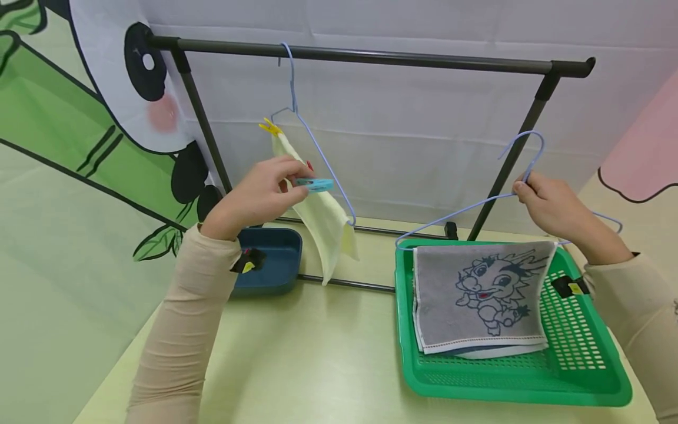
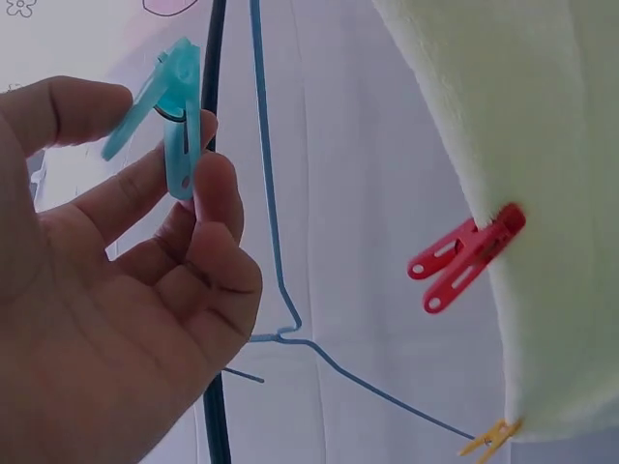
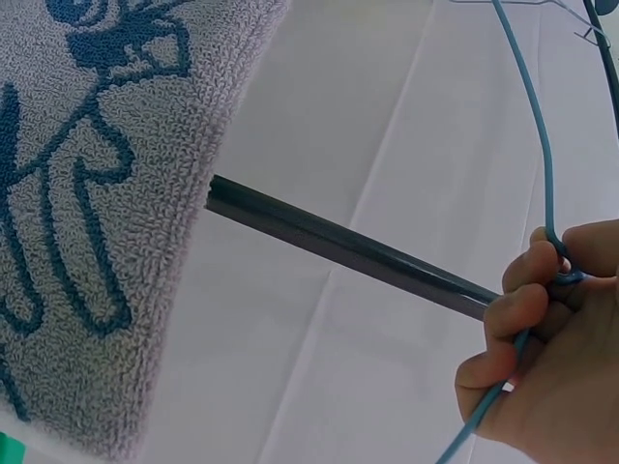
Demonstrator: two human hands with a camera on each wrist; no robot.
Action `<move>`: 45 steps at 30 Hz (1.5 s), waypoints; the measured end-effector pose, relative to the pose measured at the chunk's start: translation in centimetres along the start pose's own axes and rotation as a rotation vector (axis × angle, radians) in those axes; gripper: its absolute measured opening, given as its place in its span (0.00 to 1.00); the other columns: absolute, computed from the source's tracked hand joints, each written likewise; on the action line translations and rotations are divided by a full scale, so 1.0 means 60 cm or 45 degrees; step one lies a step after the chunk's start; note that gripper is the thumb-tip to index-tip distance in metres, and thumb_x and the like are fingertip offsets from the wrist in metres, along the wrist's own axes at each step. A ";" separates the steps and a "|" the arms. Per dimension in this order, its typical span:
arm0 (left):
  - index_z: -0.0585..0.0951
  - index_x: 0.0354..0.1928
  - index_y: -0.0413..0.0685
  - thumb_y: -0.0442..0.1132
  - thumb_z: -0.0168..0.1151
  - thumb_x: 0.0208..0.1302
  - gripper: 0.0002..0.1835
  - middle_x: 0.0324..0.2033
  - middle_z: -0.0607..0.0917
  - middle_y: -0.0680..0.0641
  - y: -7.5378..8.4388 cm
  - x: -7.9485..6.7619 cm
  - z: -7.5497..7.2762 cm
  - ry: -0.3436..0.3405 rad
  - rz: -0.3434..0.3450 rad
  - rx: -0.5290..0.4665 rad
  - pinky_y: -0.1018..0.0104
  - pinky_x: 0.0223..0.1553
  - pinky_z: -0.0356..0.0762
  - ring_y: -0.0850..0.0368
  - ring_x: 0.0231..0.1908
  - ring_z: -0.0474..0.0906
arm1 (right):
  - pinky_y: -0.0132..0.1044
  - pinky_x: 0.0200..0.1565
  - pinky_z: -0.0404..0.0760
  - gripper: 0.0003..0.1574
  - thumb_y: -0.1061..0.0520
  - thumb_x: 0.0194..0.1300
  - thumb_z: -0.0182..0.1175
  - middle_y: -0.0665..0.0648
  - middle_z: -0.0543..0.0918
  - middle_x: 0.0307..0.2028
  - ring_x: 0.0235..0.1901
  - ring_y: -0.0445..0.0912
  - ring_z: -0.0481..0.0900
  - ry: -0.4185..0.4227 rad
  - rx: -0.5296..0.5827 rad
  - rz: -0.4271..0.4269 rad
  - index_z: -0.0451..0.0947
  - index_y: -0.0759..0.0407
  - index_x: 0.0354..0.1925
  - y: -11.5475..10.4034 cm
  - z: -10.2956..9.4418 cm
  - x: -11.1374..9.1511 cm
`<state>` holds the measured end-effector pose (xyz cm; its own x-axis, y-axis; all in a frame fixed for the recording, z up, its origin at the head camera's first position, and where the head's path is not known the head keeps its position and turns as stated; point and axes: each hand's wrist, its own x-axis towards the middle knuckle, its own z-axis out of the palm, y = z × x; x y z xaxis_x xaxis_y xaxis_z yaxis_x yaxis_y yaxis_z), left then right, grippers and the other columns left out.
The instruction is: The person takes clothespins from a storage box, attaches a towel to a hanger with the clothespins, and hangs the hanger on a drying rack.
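My left hand (image 1: 259,194) pinches a light-blue clothespin (image 2: 181,121) between thumb and fingers, in front of a pale yellow cloth (image 1: 323,224). That cloth hangs from a blue wire hanger (image 1: 321,147) on the rack, with a yellow clothespin (image 1: 271,126) at its upper corner and a red clothespin (image 2: 469,259) on its edge. My right hand (image 1: 556,215) grips a second blue hanger (image 1: 461,210) just below its hook. Under this hanger a grey towel (image 1: 439,294) with a cartoon dragon lies over the green basket (image 1: 418,383); the hanger's lower bar is mostly hidden.
A black garment rack (image 1: 371,56) stands across the back of the table (image 1: 307,353). The dark blue tray (image 1: 281,288) sits at the left, partly behind my left forearm. Behind everything hangs a white curtain (image 1: 392,147), with a printed panda cloth at the left.
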<state>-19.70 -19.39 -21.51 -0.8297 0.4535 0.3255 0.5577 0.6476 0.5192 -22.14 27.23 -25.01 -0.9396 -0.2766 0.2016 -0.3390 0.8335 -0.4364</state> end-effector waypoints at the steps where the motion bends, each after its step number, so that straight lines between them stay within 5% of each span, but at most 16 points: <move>1: 0.82 0.44 0.44 0.37 0.54 0.63 0.11 0.36 0.77 0.49 0.006 0.002 0.002 0.000 0.011 -0.007 0.59 0.37 0.69 0.55 0.36 0.70 | 0.43 0.30 0.61 0.24 0.48 0.77 0.33 0.65 0.71 0.36 0.30 0.54 0.63 -0.004 0.002 0.004 0.66 0.67 0.44 0.000 0.000 0.000; 11: 0.82 0.46 0.45 0.39 0.56 0.63 0.13 0.34 0.77 0.49 0.055 0.023 0.013 0.011 0.100 0.003 0.62 0.33 0.68 0.56 0.32 0.70 | 0.42 0.29 0.61 0.24 0.47 0.76 0.33 0.64 0.72 0.36 0.27 0.52 0.63 0.001 0.002 0.014 0.66 0.65 0.41 0.002 -0.001 0.004; 26: 0.83 0.42 0.40 0.35 0.59 0.60 0.10 0.37 0.79 0.48 0.121 0.060 0.075 -0.006 0.404 0.048 0.67 0.39 0.70 0.57 0.36 0.74 | 0.42 0.29 0.61 0.23 0.47 0.76 0.35 0.62 0.70 0.33 0.26 0.52 0.63 0.035 -0.003 0.005 0.67 0.65 0.41 -0.003 -0.008 0.003; 38: 0.82 0.45 0.40 0.36 0.58 0.62 0.12 0.39 0.79 0.47 0.157 0.071 0.140 -0.091 0.466 0.213 0.71 0.36 0.70 0.56 0.34 0.73 | 0.41 0.29 0.61 0.24 0.49 0.76 0.35 0.63 0.70 0.32 0.27 0.53 0.63 0.080 0.003 -0.023 0.68 0.67 0.44 -0.007 -0.013 0.002; 45: 0.79 0.49 0.40 0.36 0.60 0.63 0.14 0.43 0.80 0.47 0.165 0.075 0.179 -0.145 0.454 0.260 0.71 0.41 0.71 0.57 0.38 0.76 | 0.40 0.28 0.60 0.24 0.48 0.76 0.35 0.62 0.70 0.32 0.26 0.52 0.62 0.088 0.014 -0.034 0.68 0.66 0.44 -0.008 -0.015 0.001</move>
<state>-17.65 -4.39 -23.41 -0.5823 0.7282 0.3614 0.8122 0.5406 0.2192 -21.97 27.25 -24.01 -0.9250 -0.2642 0.2732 -0.3643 0.8211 -0.4393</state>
